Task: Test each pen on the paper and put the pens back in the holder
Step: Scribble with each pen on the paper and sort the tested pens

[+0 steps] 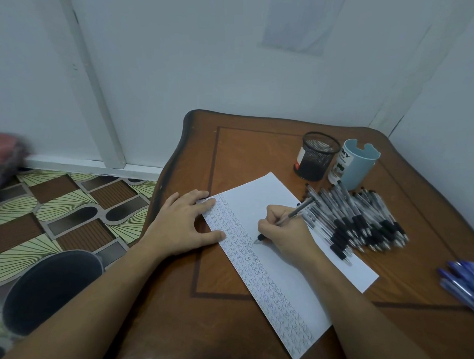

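gripping a pen, right hand writes mid-paper, left hand pressing its edge.

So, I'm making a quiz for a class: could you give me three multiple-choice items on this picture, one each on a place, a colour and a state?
1. Where does the pile of black-grip pens lie? A on a shelf; B on the table, at the paper's right edge; C in a drawer.
2. What colour is the cup beside the black mesh holder? A red; B yellow; C light blue.
3. What is the right hand doing? A gripping a pen; B lying flat; C hanging idle.
Key: 1B, the pile lies on the wood, overlapping the sheet's edge; 2C, its wall is pale blue; 3A, it curls round the pen, tip at the paper.
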